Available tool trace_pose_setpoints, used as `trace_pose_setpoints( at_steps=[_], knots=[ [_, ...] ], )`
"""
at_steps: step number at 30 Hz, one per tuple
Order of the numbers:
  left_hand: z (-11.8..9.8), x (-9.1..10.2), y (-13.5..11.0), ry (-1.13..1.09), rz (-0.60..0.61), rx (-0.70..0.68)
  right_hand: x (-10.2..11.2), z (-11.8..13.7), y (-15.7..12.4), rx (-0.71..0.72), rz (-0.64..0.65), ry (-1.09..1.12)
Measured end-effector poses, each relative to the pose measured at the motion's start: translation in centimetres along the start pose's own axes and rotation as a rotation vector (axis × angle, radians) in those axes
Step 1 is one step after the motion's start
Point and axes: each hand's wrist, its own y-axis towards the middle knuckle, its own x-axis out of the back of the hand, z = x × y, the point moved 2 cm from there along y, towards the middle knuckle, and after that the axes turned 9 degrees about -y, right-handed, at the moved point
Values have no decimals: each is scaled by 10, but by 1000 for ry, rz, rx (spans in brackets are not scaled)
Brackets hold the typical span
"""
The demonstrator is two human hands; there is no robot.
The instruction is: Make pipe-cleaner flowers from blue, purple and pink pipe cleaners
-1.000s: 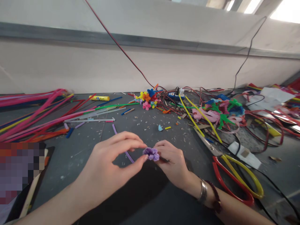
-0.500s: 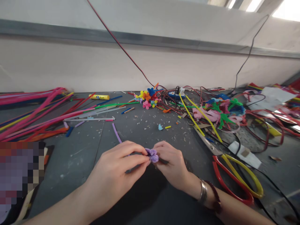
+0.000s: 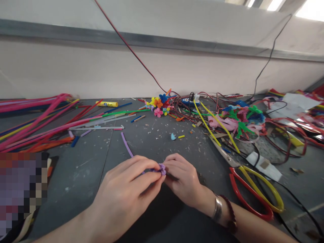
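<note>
A small purple pipe-cleaner flower [image 3: 162, 169] is pinched between the thumb and fingers of my left hand [image 3: 126, 189]. Its long purple stem [image 3: 126, 143] runs out beyond that hand toward the wall side. My right hand [image 3: 182, 179] is closed against the flower's right side, fingers curled and their tips partly hidden. A little to the right lie scissors [image 3: 234, 163] with one red and one yellow handle, blades pointing away from me. Part of the flower is covered by my fingers.
Pipe cleaners [image 3: 37, 130] are heaped at left beside a yellow glue stick [image 3: 107, 104]. Finished flowers [image 3: 159, 105] lie near the wall. Tangled cables, a blue power strip [image 3: 190, 102], a pink-and-green pipe-cleaner piece [image 3: 240, 121] and white paper [image 3: 264, 167] fill the right.
The purple flower has turned and shifted slightly left, and less of it shows between my fingers. My right hand has moved slightly left against it.
</note>
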Motion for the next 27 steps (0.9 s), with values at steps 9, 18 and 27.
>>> trace_pose_setpoints(
  at_steps=[9, 18, 27],
  knots=[
    [5, 0, -2, -56, 52, 69, 1, 2, 1, -18, -1, 10],
    [19, 17, 21, -253, 279, 498, -3, 3, 1, -71, 162, 141],
    [27, 10, 19, -439, 384, 600, -2, 6, 2, -59, 212, 190]
  ],
)
